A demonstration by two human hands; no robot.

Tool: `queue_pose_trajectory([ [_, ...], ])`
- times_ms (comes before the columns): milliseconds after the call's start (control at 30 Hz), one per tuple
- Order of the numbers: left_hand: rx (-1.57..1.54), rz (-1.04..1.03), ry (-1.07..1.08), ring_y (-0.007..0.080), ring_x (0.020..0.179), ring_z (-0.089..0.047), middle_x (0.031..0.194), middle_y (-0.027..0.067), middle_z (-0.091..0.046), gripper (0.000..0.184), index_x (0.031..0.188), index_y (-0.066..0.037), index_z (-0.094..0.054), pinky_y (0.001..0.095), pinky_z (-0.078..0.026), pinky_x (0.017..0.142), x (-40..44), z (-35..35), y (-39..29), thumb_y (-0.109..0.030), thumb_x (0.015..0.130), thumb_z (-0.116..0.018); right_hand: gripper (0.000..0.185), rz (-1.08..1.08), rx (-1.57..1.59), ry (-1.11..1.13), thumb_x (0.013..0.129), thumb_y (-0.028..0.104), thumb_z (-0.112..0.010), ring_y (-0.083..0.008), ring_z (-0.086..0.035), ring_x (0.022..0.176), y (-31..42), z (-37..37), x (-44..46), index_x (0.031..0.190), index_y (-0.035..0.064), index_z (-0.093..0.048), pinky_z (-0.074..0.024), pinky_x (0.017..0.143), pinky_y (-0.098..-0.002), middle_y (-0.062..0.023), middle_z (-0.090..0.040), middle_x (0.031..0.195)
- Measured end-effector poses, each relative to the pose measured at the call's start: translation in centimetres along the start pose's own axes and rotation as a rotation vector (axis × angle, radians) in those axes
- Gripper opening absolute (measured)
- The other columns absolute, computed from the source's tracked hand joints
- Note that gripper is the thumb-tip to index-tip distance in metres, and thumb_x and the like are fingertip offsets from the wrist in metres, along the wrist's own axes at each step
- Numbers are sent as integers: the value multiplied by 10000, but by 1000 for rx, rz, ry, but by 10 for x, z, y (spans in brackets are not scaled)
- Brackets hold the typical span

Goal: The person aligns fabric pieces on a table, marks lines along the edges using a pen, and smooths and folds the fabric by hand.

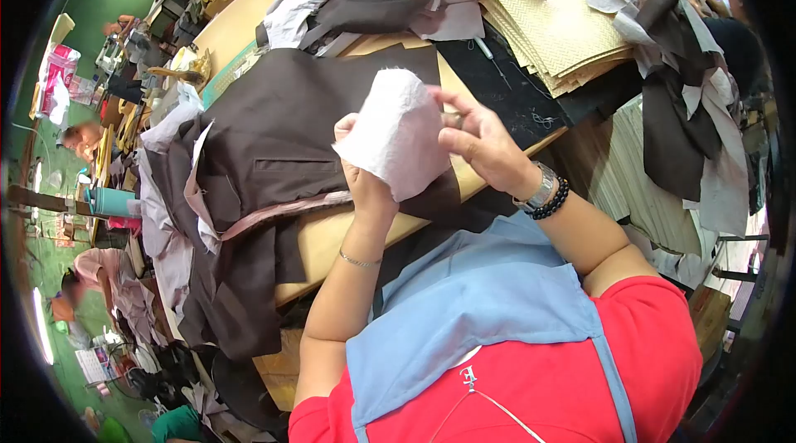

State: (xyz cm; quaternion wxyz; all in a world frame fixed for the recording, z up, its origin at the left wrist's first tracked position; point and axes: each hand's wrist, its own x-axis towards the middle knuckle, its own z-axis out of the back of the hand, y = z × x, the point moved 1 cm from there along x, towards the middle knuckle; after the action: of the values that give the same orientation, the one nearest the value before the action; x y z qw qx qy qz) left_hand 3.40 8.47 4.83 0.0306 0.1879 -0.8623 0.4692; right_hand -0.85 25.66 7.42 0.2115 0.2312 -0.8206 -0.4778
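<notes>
A: And there it is, the pale cloth (402, 132), held up over the near edge of the bench (319, 248), dark fabric (290, 124) spread out to its left!

B: Who has it?

A: The left hand (371, 186)! Its grip is closed on the lower-left side, partly hidden behind the cloth.

B: And the right hand (489, 144)?

A: Right up at the opposite side, fingers half curled, thumb clear of the index finger. Whether that grip pinches anything, the view can't tell.

B: So how does the cloth lie?

A: Up and right from the left grip, straight left of the right one! The long axis, only slightly longer than the width, runs from the bench's near edge towards its far side.

B: Nearer hand?

A: The left, in contact; the right hand owns the right edge.
</notes>
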Motion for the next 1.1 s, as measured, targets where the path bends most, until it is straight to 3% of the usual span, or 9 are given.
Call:
queue_pose_trajectory([
  [67, 68, -64, 47, 166, 1149, -593, 1284, 100, -600, 343, 1296, -37, -493, 307, -494, 965, 4, 9, 3, -238, 1028, -566, 424, -155, -100, 98, 949, 155, -702, -88, -615, 1044, 10, -7, 3, 1328, 17, -570, -497, 924, -264, -57, -666, 1202],
  [200, 184, 17, 112, 139, 1073, -618, 1265, 82, -615, 658, 1362, -41, -475, 284, -525, 896, 18, 15, -28, -469, 918, -705, 326, 194, -250, 209, 965, 179, -683, -95, -610, 1043, 40, -36, 40, 1228, -4, -628, -495, 926, -285, -27, -685, 1157],
  [367, 167, 380, 8, 233, 1047, -649, 1202, 119, -629, 461, 1300, -9, -545, 387, -558, 854, 33, 52, -83, -208, 915, -701, 205, 736, -895, 333, 954, 166, -659, -279, -658, 926, 62, -85, 112, 1136, 75, -637, -524, 843, -369, -130, -665, 994],
  [500, 300, -188, -46, 290, 1308, -512, 1443, 147, -507, 552, 1471, 9, -406, 471, -414, 1105, 22, 119, -178, -273, 1015, -538, 257, 953, -427, 443, 938, 272, -623, -397, -686, 901, 50, -173, 129, 1144, 122, -650, -562, 792, -430, -209, -699, 961],
  [633, 912, -613, -864, 278, 1263, -544, 1433, 156, -507, 520, 1433, -9, -449, 444, -428, 1089, -76, 215, -338, -317, 1018, -509, 253, 508, 60, 698, 928, 130, -576, -260, -712, 922, 36, -252, 101, 1168, 82, -641, -576, 798, -393, -179, -722, 1009],
  [700, 1208, -689, -1132, 272, 1238, -557, 1405, 154, -526, 508, 1413, -10, -472, 431, -437, 1069, -134, 229, -403, -300, 1000, -535, 247, 621, 238, 680, 914, 69, -546, -212, -700, 937, 25, -300, 82, 1138, 35, -644, -582, 786, -355, -138, -730, 1009],
  [800, 1612, -726, -1365, 264, 1200, -575, 1363, 152, -554, 490, 1383, -13, -508, 410, -450, 1040, -187, 204, -456, -275, 973, -573, 229, 73, 720, 1027, 909, 63, -540, -174, -659, 739, 44, -328, 27, 1121, 29, -620, -551, 618, -324, -84, -693, 877],
  [933, 1985, -805, -1120, 253, 1149, -600, 1306, 149, -592, 469, 1343, -16, -555, 382, -467, 1000, -169, 132, -457, -241, 937, -625, 176, -529, 901, 1278, 894, 73, -572, -214, -697, 614, 52, -358, -12, 1038, -10, -628, -577, 509, -358, -156, -659, 694],
  [1100, 1886, -703, -360, 239, 1086, -631, 1235, 145, -639, 445, 1292, -19, -613, 348, -490, 951, -81, 42, -382, -198, 892, -689, 185, -129, 658, 888, 976, 202, -574, -115, -581, 566, 26, -277, 38, 1118, 89, -611, -495, 493, -280, -13, -605, 738],
])
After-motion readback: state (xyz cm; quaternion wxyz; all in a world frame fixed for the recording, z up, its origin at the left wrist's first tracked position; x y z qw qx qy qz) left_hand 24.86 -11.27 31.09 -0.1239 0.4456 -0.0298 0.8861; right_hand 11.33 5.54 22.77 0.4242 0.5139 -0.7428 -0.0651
